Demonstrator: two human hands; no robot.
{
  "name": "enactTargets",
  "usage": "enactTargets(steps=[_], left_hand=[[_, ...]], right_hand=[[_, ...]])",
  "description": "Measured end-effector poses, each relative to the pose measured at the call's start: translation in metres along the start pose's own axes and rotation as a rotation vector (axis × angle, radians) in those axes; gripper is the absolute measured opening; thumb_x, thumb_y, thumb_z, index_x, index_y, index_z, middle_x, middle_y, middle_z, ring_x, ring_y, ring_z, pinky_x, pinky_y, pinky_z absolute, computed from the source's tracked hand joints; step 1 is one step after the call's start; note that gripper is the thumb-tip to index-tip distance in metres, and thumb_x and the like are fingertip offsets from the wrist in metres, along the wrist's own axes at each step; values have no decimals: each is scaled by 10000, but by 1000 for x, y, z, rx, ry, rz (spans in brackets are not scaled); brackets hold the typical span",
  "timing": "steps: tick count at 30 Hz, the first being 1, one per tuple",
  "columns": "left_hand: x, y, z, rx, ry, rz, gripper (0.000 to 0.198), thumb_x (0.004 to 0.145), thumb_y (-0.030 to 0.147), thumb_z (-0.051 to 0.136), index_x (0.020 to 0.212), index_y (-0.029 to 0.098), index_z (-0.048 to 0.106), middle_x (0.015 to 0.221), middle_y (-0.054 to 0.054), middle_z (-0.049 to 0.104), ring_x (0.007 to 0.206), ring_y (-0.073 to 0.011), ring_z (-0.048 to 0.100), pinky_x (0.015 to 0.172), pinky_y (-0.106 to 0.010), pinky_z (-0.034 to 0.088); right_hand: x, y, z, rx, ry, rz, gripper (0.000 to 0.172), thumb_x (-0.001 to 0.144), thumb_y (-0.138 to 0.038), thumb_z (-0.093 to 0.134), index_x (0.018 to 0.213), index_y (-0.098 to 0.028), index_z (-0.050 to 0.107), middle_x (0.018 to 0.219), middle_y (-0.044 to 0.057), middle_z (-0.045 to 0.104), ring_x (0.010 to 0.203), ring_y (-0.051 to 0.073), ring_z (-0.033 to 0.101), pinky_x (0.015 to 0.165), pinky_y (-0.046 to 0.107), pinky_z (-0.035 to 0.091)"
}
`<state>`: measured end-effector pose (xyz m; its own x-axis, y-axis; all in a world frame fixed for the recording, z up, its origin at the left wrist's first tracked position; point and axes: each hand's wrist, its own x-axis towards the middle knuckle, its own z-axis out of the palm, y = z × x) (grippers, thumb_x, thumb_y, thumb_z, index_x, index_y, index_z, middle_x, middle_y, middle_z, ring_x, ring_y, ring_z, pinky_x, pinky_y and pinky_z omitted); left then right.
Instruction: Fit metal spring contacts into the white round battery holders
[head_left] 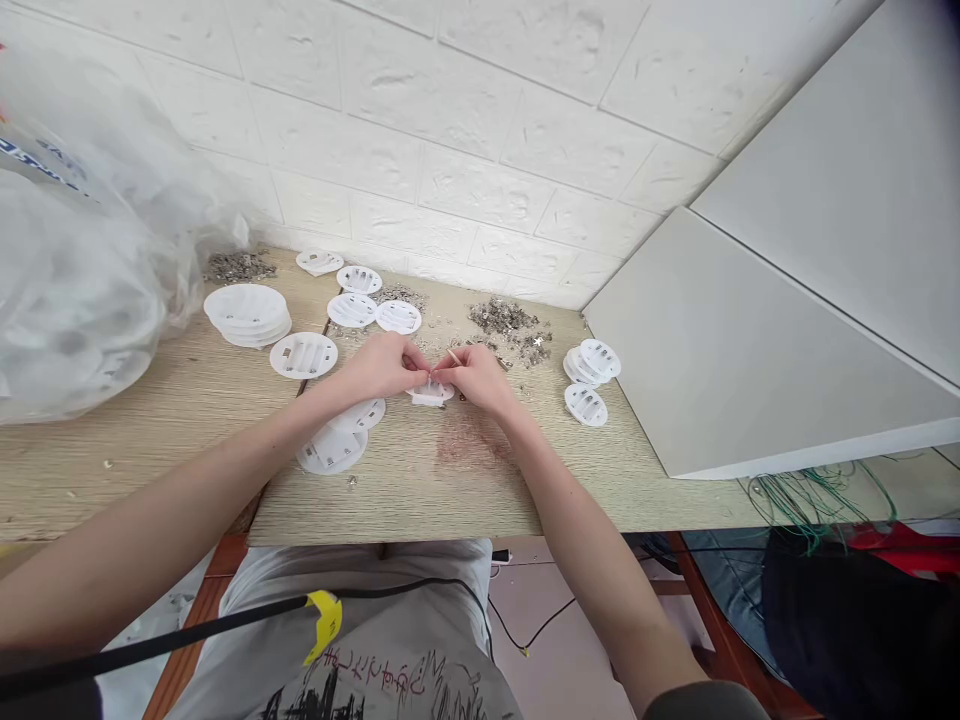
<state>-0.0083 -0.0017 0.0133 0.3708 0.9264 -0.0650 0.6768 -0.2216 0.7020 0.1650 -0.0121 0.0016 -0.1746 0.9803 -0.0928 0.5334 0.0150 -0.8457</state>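
Note:
My left hand [384,366] and my right hand [478,377] meet over a white round plastic disc [430,396] lying on the wooden table [420,490]. Both hands have their fingers pinched together on the disc. A thin stick-like piece pokes up from my right fingers; what it is I cannot make out. More white discs [334,447] lie just under my left wrist. A pile of small metal parts [510,325] lies just beyond my right hand.
A stack of white discs [248,313] and loose discs [352,308] sit at the back left. More discs [589,377] lie right, beside a grey panel [735,360]. A clear plastic bag [82,250] fills the left. Green wires [810,495] hang at the table's right edge.

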Motion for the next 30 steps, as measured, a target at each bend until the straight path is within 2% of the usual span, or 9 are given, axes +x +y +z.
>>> enactTargets(steps=[8,14,21,23,27,30], left_hand=[[2,0,0,4,-7,-15,231,706,245,625,852,181,793,765,-21,736,647,-148,575,584,-261,380],[4,-2,1,-7,-9,-25,223,696,263,631,837,182,783,721,-18,709,645,-153,577,584,-271,382],[7,-8,4,-19,-51,5,167,695,250,605,821,176,687,696,-3,652,650,-159,578,593,-276,390],[7,-9,6,37,-59,34,140,698,243,593,814,184,645,703,3,636,643,-161,570,593,-281,381],[6,-9,8,221,-57,115,108,725,239,563,824,198,561,768,-16,623,690,-188,566,595,-296,360],[5,-8,10,327,-62,142,105,763,258,539,848,204,511,827,-45,619,738,-214,570,606,-308,360]], right_hand=[[0,-3,3,-43,45,4,71,642,-203,595,621,-142,624,571,-14,556,538,92,425,529,249,293],[-3,-7,4,-82,54,20,68,662,-175,578,603,-155,604,552,-26,534,530,91,423,525,256,282],[-4,-8,9,-175,120,12,87,668,-127,560,596,-175,566,582,-27,568,578,114,491,549,255,314],[-3,-5,11,-233,122,-31,109,687,-126,552,600,-183,520,601,-30,564,586,115,485,555,254,305],[-1,4,11,-382,86,-223,187,779,-173,512,644,-206,386,615,-37,496,593,123,426,568,261,261],[-1,9,10,-455,47,-292,165,821,-199,477,695,-217,372,640,-30,501,604,137,423,572,265,246]])
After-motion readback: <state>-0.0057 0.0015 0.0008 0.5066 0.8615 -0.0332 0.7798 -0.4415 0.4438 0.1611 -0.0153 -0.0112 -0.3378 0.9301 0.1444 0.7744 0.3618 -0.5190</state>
